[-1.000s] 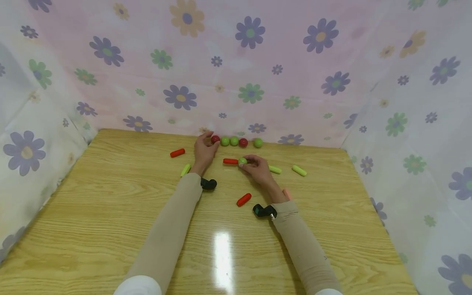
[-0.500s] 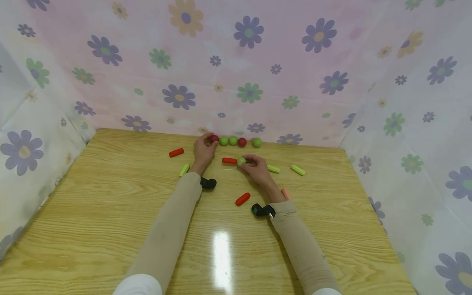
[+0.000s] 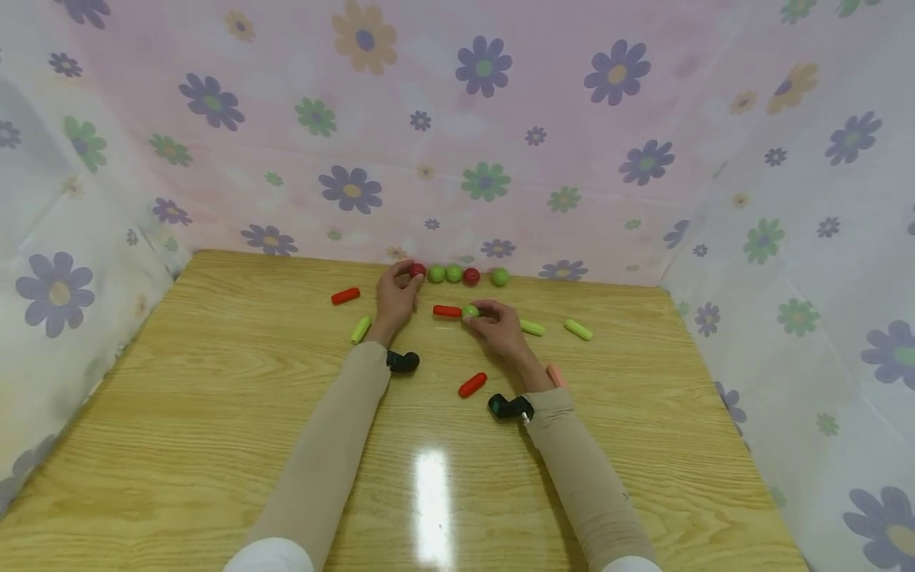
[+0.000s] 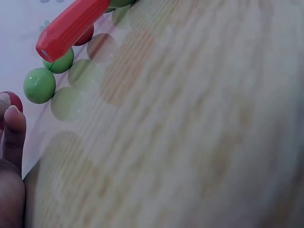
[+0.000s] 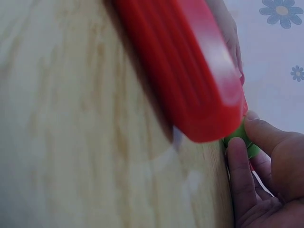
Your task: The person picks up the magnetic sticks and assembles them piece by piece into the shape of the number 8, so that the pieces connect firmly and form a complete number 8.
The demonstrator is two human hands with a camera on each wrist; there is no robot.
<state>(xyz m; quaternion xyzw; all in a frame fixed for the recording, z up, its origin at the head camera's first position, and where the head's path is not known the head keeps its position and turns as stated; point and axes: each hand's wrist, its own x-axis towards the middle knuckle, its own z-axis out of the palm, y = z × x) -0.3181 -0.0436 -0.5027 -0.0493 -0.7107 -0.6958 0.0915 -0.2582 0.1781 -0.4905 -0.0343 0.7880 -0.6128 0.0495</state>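
In the head view my left hand (image 3: 395, 295) pinches a dark red ball (image 3: 418, 271) at the left end of a row against the back cloth. Green balls (image 3: 437, 274) stand beside it, then another dark red ball (image 3: 471, 276). My right hand (image 3: 504, 330) pinches a green ball (image 3: 469, 311) between thumb and fingers, in front of the row. This ball sits at the right end of a red ribbed stick (image 3: 447, 311), seemingly touching it. In the right wrist view, fingers (image 5: 241, 171) partly cover the green ball (image 5: 240, 135).
A lone green ball (image 3: 499, 276) stands right of the row. Red sticks (image 3: 345, 296) (image 3: 472, 385) and yellow-green sticks (image 3: 360, 330) (image 3: 531, 327) (image 3: 578, 330) lie about the wooden table (image 3: 214, 413). An orange-pink stick (image 3: 556, 376) is partly hidden by the right forearm. Flowered cloth surrounds the table.
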